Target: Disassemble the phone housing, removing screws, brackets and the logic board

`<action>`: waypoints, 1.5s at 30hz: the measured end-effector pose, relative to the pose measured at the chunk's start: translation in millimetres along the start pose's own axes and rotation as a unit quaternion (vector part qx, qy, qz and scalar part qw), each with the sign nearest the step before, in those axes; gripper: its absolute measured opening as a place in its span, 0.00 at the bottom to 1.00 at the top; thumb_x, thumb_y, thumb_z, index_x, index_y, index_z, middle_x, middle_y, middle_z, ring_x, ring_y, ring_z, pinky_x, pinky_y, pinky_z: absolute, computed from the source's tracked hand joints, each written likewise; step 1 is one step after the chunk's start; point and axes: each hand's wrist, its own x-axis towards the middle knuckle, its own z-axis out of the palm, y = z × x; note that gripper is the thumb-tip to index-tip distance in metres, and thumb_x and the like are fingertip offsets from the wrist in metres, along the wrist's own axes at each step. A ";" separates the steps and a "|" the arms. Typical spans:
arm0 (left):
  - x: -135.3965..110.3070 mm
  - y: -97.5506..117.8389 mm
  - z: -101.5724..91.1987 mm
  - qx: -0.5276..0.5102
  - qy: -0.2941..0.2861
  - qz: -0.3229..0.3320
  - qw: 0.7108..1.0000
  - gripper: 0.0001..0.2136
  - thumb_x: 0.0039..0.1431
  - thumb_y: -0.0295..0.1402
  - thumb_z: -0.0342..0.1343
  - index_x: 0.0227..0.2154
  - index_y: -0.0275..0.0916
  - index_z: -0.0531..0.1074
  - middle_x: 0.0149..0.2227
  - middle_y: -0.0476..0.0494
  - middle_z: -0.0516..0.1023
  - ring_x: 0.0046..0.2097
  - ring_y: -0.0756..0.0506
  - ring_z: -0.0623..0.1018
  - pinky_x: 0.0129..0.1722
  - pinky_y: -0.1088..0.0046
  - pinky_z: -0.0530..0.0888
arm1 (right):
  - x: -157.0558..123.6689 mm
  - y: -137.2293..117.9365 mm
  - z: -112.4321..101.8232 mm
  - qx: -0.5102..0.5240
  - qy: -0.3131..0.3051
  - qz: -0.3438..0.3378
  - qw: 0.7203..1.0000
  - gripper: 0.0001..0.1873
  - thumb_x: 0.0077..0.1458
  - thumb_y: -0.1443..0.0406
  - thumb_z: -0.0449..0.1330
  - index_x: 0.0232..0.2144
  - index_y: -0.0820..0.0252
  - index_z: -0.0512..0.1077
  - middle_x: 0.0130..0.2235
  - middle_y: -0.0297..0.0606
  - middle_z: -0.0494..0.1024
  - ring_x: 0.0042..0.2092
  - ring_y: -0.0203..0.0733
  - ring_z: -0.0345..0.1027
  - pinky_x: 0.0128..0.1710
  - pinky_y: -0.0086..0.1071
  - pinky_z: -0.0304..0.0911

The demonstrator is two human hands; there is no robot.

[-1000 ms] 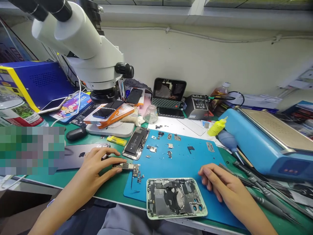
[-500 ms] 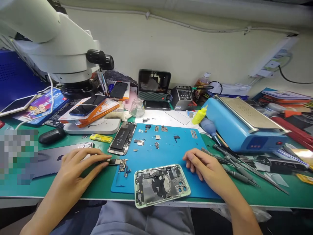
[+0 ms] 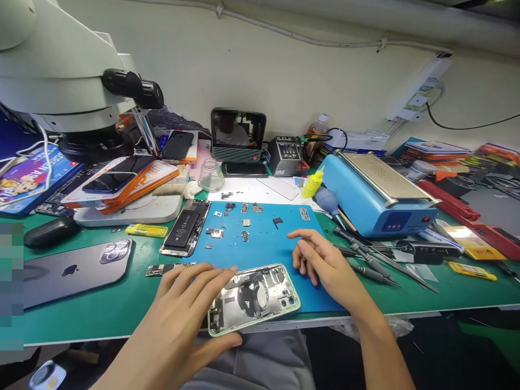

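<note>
A pale green phone housing [image 3: 260, 303], its inside facing up, lies at the front edge of the blue mat [image 3: 268, 252], slightly overhanging. My left hand [image 3: 190, 298] reaches across its left end, fingers stretched out over the upper edge and thumb by the lower edge; firm contact cannot be made out. Behind that hand rests a logic board [image 3: 162, 269], partly covered by my fingers. My right hand [image 3: 320, 262] hovers over the mat's right part, index finger extended, the others loosely bent, with nothing visible in it. Several small phone parts [image 3: 246, 222] are scattered on the mat.
A screen assembly with battery [image 3: 184, 227] and a dark phone [image 3: 77, 271] lie left. A microscope [image 3: 93, 92] overhangs the back left. Tweezers and screwdrivers [image 3: 365, 254] lie right, before a blue heating plate machine [image 3: 377, 189]. A yellow bottle [image 3: 312, 183] stands behind.
My left hand has let go of the logic board, left it on the table, and moved right to the phone housing. My right index finger has straightened. The view has shifted right.
</note>
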 end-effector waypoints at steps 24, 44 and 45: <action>9.6 27.9 29.3 -0.081 -0.063 -0.044 0.994 0.35 0.76 0.43 0.60 0.82 0.53 0.57 0.70 0.37 0.78 0.61 0.32 0.84 0.55 0.54 0.86 | -91.8 30.1 -82.0 -0.407 0.291 -0.038 0.865 0.18 0.78 0.50 0.57 0.48 0.47 0.84 0.52 0.43 0.87 0.57 0.59 0.80 0.59 0.51 0.71; 15.7 26.6 29.5 -0.179 -0.104 -0.026 0.978 0.51 0.54 0.29 0.80 0.77 0.59 0.62 0.76 0.41 0.74 0.65 0.34 0.87 0.56 0.59 0.91 | -86.0 65.2 -158.1 -0.526 0.206 0.062 0.823 0.20 0.76 0.53 0.69 0.62 0.56 0.79 0.64 0.46 0.81 0.60 0.51 0.80 0.61 0.52 0.80; 17.7 22.4 23.2 -0.198 -0.123 -0.026 0.972 0.55 0.50 0.25 0.81 0.77 0.62 0.62 0.77 0.43 0.74 0.65 0.34 0.87 0.56 0.60 0.91 | -86.1 66.6 -160.6 -0.531 0.205 0.057 0.820 0.20 0.76 0.53 0.69 0.62 0.56 0.79 0.63 0.46 0.81 0.60 0.51 0.80 0.61 0.52 0.80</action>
